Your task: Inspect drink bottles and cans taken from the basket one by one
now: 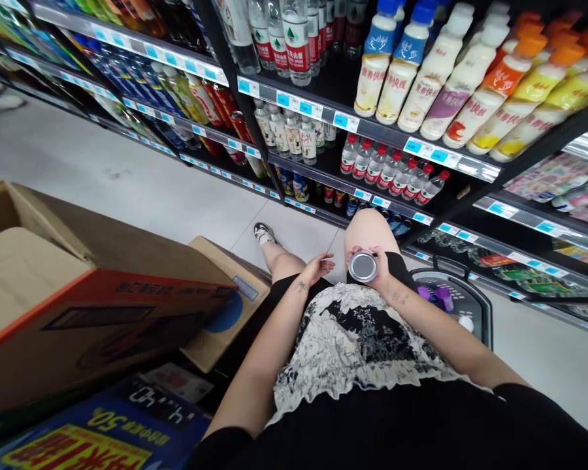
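Note:
My right hand (378, 266) is closed around a metal drink can (362, 266), its silver end facing up, held over my right knee. My left hand (318, 266) rests just left of the can with its fingers spread and nothing in it. I am crouched in front of a black drinks shelf (367, 124). Small water bottles with red caps (392, 173) stand on the shelf just beyond my knee. Cans (340, 198) line the lowest shelf near the floor.
Milk drink bottles (451, 72) fill the upper right shelf. Open cardboard boxes (98, 307) stand to my left, above a blue printed carton (108, 431). A dark basket (455, 300) holding purple-capped items sits on the floor at my right. Pale tile floor (127, 183) runs along the aisle.

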The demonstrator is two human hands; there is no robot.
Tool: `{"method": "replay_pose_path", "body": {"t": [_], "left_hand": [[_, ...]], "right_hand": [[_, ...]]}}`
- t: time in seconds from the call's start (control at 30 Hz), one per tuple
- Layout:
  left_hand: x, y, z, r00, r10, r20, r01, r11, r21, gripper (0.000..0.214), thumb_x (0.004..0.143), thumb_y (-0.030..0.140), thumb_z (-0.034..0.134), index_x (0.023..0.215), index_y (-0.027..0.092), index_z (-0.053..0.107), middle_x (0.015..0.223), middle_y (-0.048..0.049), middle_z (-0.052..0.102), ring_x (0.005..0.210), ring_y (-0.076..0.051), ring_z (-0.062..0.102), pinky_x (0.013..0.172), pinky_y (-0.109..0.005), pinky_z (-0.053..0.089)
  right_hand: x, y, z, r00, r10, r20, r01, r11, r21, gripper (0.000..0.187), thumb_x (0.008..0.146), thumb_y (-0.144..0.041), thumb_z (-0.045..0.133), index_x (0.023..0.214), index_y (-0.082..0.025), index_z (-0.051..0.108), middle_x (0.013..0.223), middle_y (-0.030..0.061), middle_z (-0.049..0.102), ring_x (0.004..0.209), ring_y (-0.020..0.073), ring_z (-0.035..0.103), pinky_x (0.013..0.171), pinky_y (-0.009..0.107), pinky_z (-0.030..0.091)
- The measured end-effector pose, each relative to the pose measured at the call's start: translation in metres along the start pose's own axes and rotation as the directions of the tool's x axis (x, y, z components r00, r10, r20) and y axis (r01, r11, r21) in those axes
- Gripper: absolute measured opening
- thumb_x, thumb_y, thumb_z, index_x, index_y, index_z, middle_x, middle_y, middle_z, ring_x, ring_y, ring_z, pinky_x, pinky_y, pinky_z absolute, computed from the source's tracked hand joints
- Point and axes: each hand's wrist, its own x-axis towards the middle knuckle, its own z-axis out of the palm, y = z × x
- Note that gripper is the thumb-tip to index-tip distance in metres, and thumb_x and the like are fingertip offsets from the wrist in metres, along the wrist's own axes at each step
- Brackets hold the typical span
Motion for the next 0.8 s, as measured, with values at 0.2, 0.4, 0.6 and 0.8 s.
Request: {"method": "replay_pose_path", "body": {"t": [0.2,0.4,0.6,0.8], "left_hand": [[-0.003,0.004,0.008,0.996,-0.044,-0.075,0.044,0.999,0.0,0.027,0.091,0.035,0.053,0.104,0.014,0.062,0.078,-0.0066,0.068,0.066,-0.012,0.061,0.064,-0.021,0.045],[-0.003,0.002,0.018,0.993,-0.043,-0.11,0.049,0.997,0.058,0.025,0.086,0.036,0.059,0.1,0.015,0.063,0.078,-0.0058,0.068,0.067,-0.013,0.061,0.067,-0.023,0.045],[-0.006,0.002,0.023,0.991,-0.02,-0.129,0.038,0.989,0.14,0.026,0.088,0.036,0.055,0.101,0.016,0.064,0.079,-0.0059,0.069,0.067,-0.013,0.061,0.065,-0.023,0.043],[-0.004,0.002,0.028,0.991,-0.007,-0.133,0.035,0.978,0.204,0.029,0.088,0.038,0.053,0.105,0.017,0.064,0.083,-0.0066,0.069,0.068,-0.013,0.061,0.064,-0.023,0.043]], "right_hand": [[-0.009,-0.001,0.002,0.991,0.05,0.124,-0.047,0.999,-0.027,0.029,0.067,-0.041,0.056,0.086,-0.02,0.054,0.086,0.0044,0.059,0.078,0.022,0.059,0.057,0.031,0.053],[-0.015,-0.005,-0.001,0.984,0.058,0.169,-0.052,0.998,-0.038,0.029,0.067,-0.041,0.054,0.086,-0.02,0.053,0.087,0.0039,0.059,0.079,0.0222,0.059,0.056,0.03,0.055],[-0.017,-0.005,-0.004,0.983,0.057,0.176,-0.046,0.997,-0.061,0.027,0.068,-0.041,0.053,0.085,-0.02,0.054,0.086,0.0056,0.06,0.078,0.0225,0.06,0.056,0.031,0.056],[-0.02,-0.006,-0.006,0.984,0.065,0.165,-0.057,0.997,-0.049,0.026,0.067,-0.04,0.051,0.085,-0.02,0.053,0.086,0.0061,0.06,0.078,0.0225,0.059,0.054,0.031,0.056]]}}
